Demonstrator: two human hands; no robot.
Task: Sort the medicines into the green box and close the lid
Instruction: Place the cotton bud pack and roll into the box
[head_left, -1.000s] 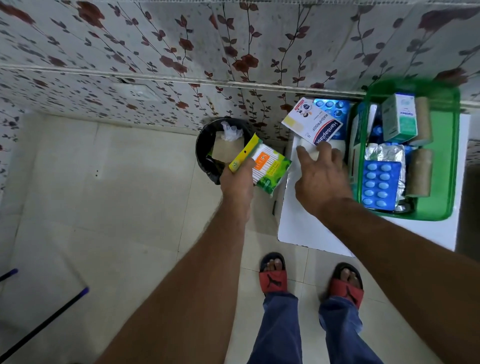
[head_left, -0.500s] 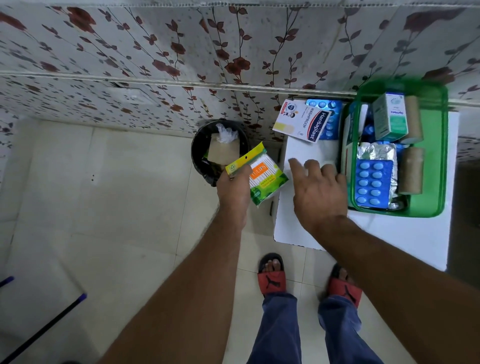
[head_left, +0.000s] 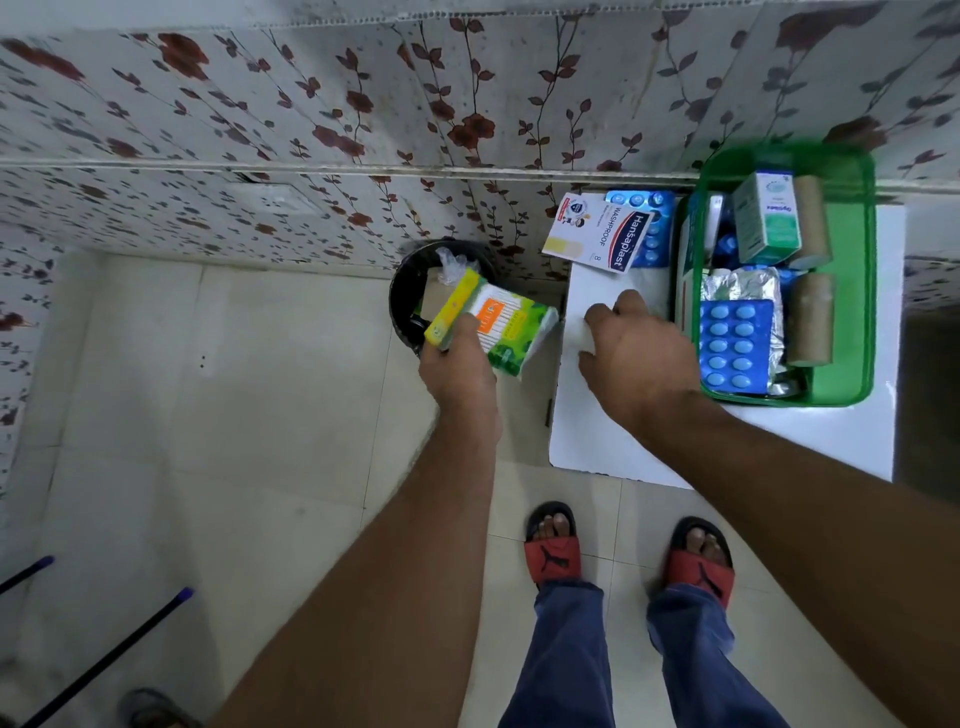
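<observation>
The green box (head_left: 862, 260) stands open on a white table (head_left: 779, 436) at the right. It holds a blue blister strip (head_left: 735, 343), foil strips (head_left: 737, 286), a teal carton (head_left: 769, 218) and two brown rolls (head_left: 810, 317). Left of it a Hansaplast pack (head_left: 597, 231) lies on another blue blister strip (head_left: 657, 244). My left hand (head_left: 460, 369) grips a green and yellow cotton-bud pack (head_left: 498, 322) beside the table's left edge. My right hand (head_left: 639, 358) rests on the table just left of the box, fingers curled down; anything under them is hidden.
A black bin (head_left: 402, 296) with paper and plastic in it stands on the floor against the floral wall, just behind the cotton-bud pack. My feet in red sandals (head_left: 553, 556) are below the table's near edge. Two dark rods (head_left: 109, 660) lie at lower left.
My right hand has drawn back along the table towards me and its fingers have curled in. My left hand still holds the cotton-bud pack, now tilted a little more over the bin.
</observation>
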